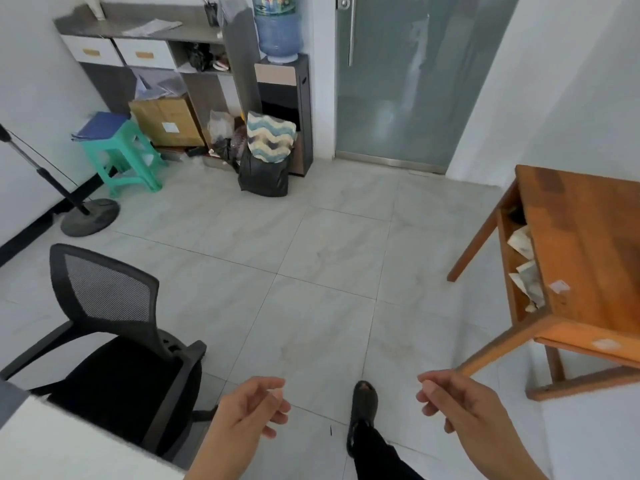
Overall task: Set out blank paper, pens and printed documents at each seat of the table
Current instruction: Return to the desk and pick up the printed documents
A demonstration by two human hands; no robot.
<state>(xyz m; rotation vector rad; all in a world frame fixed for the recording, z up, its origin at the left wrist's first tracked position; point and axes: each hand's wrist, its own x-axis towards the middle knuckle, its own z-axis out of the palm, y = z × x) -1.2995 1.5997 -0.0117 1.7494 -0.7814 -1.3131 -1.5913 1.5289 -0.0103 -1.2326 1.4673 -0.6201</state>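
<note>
My left hand (249, 407) and my right hand (457, 403) hang in front of me at the bottom of the view, fingers loosely curled, holding nothing. A corner of the white table (52, 441) shows at the bottom left, with a black mesh office chair (114, 344) beside it. Loose papers (152, 27) lie on the grey cabinet top (114, 27) at the far left, near a dark pen cup (210, 13). A blue folder stack (98, 124) sits on a green plastic stool (128, 161). More papers (156, 83) lean in the cabinet's open shelf.
A wooden desk (585, 258) stands at the right with crumpled paper in its shelf. A water dispenser (282, 84), a black bag (263, 174), a cardboard box (166, 121) and a stand base (90, 216) line the far side. A frosted glass door (408, 81) is ahead. My foot (363, 403) is on the tiled floor.
</note>
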